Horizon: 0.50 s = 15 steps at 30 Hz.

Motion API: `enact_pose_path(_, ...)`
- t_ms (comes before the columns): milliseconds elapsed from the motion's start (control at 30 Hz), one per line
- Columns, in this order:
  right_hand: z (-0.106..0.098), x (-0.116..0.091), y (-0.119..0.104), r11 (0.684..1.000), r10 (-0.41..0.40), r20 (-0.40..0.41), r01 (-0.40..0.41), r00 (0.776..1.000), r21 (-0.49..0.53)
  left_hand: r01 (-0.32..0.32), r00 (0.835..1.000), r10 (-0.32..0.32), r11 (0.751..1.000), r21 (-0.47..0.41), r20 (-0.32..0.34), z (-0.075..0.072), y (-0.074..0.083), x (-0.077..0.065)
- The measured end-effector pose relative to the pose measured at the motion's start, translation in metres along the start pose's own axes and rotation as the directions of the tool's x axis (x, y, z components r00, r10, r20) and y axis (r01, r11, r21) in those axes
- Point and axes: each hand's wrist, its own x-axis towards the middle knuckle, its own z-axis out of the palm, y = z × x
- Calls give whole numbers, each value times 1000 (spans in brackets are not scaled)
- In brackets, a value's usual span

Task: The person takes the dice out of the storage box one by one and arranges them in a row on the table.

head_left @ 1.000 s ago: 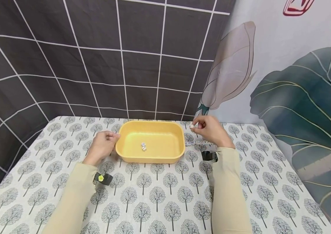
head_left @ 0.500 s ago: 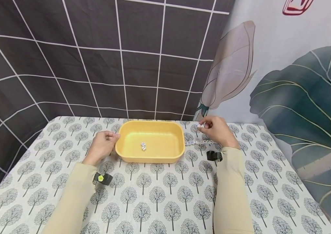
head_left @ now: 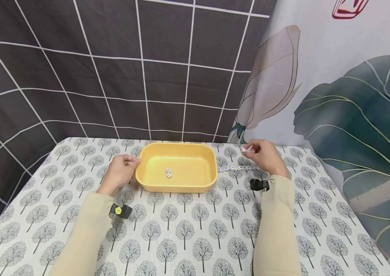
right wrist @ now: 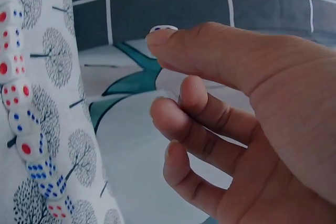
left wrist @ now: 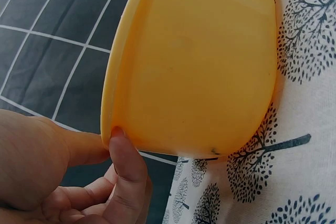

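Observation:
My left hand [head_left: 120, 172] pinches the left rim of a yellow plastic basin [head_left: 177, 189] between thumb and fingers. The left wrist view shows that grip on the basin's edge too. Inside the basin lie two white dice [head_left: 168, 173], side by side. To the right, my right hand [head_left: 265, 156] is raised above the table and pinches a single die [head_left: 244, 150] at its fingertips. In the right wrist view the thumb mostly covers this die [right wrist: 164, 28]. Below that hand, a row of several dice [head_left: 231, 168] runs rightward from the basin's right side, partly hidden by the hand.
A white tablecloth [head_left: 167, 234] with tree prints covers the table. Behind it hangs a dark cloth [head_left: 112, 76] with a white grid. At the right hangs a pale curtain [head_left: 319, 46] with large flower and leaf prints.
My right hand has moved to the right, away from the basin, carrying the die above the row. The left hand and the basin have stayed in place.

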Motion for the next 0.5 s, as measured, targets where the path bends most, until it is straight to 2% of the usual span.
enact_pose_path(300,-2,-4,13,997,73,-68,-74,995,-13,-1,1000,1,1000,15,-8,-1,1,-1)
enact_pose_path(500,-5,-9,24,993,116,-80,-117,990,-5,-4,1000,4,1000,11,-2,0,0,0)
